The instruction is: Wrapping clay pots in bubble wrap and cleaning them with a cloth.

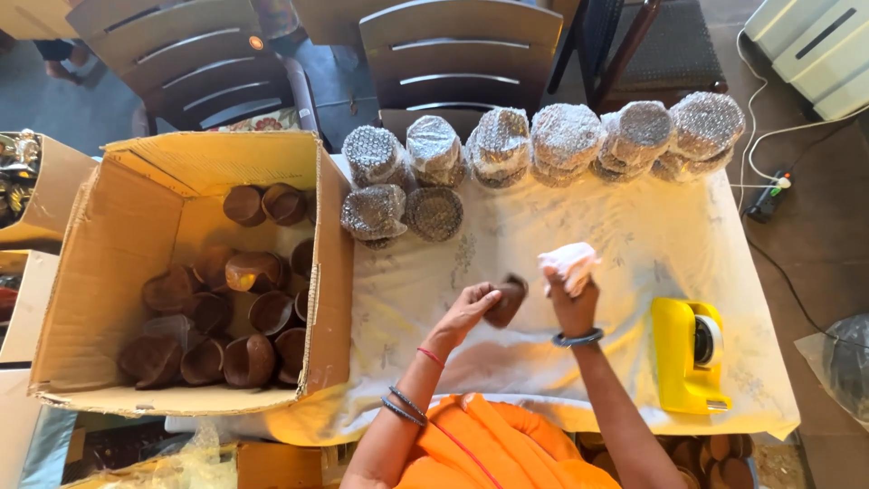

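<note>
Cloth-covered table (634, 235); cardboard box (118, 272) of brown bowls at left; bubble-wrapped bundles (566, 136) along far edge; yellow tape dispenser (688, 353). Left hand (466, 308) grips a brown bowl (507, 301) above table centre — right hand (572, 303) clutches a white cloth (570, 264) just beside it.

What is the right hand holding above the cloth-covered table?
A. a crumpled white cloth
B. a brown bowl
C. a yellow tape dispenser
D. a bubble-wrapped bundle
A: the right hand grips a crumpled white cloth, while the left hand holds the small brown round bowl.
</note>
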